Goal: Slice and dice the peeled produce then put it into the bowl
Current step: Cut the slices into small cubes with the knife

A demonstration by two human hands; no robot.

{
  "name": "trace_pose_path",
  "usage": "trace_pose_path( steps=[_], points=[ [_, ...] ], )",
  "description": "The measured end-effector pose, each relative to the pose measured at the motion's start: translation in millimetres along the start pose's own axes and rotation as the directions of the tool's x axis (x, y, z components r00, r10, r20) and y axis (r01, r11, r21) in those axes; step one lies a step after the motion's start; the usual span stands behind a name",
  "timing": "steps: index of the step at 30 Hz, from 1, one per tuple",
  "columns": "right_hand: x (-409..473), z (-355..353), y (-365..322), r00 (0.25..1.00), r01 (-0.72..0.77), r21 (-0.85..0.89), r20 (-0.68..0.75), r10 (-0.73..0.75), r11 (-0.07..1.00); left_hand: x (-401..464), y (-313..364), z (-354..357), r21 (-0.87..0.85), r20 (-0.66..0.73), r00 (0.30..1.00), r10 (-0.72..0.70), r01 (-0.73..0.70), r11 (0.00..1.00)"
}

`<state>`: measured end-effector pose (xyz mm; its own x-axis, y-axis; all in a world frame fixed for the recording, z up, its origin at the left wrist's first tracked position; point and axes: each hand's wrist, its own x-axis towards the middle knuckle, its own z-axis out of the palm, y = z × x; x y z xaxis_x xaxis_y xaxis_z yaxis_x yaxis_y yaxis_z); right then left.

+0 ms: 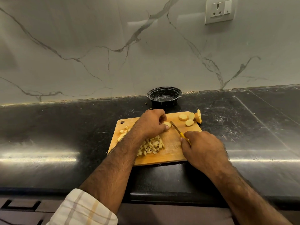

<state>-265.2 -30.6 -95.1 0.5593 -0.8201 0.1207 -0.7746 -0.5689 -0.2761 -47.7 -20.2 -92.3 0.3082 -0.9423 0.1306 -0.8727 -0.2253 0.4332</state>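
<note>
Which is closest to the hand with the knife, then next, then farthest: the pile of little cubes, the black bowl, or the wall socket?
From the right hand in the head view:
1. Diced pile, just left of it on the cutting board.
2. Black bowl, beyond the board by the wall.
3. Wall socket, high up on the wall.

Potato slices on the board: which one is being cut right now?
The slice pinned under the left hand, with the knife blade against it. The other slices lie untouched at the board's far right corner.
</note>
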Motion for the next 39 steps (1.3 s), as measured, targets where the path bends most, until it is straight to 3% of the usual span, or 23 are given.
trace_pose_path(
  steps=[7,14,18,23,31,39],
  points=[
    [-3.3,-3.2,1.6,1.0,-0.013,-0.011,0.023,0.013,1.0,-2.8,-2.2,-5.4,-0.11,0.11,0.992,0.057,-0.045,0.993],
    [-3.1,-3.8,0.8,0.998,-0.035,-0.027,0.043,0.037,0.999,-8.9,-9.8,-13.8,-0.091,0.078,0.997,0.008,-0.001,0.996],
    [-4.6,-1.9,-2.2,0.997,0.032,-0.038,0.078,-0.029,0.999,-8.4,-11.5,-16.1,-0.119,0.075,0.997,0.008,0.001,0.993],
    [-1.8,0.1,2.3,1.0,0.001,-0.008,0.031,-0.001,1.0,-8.0,-8.3,-14.6,-0.152,0.054,0.998,0.021,-0.013,0.988],
    [-7.2,-0.8,-0.1,0.998,0.056,0.003,-0.009,-0.056,0.998,-5.3,-5.4,-6.1,-0.112,0.057,0.998,0.039,-0.033,0.993],
    [-5.9,-5.6,-14.1,0.993,0.08,-0.025,0.092,-0.077,0.996,-4.5,4.4,-0.6,0.057,0.097,0.992,0.085,-0.091,0.994]
  ],
)
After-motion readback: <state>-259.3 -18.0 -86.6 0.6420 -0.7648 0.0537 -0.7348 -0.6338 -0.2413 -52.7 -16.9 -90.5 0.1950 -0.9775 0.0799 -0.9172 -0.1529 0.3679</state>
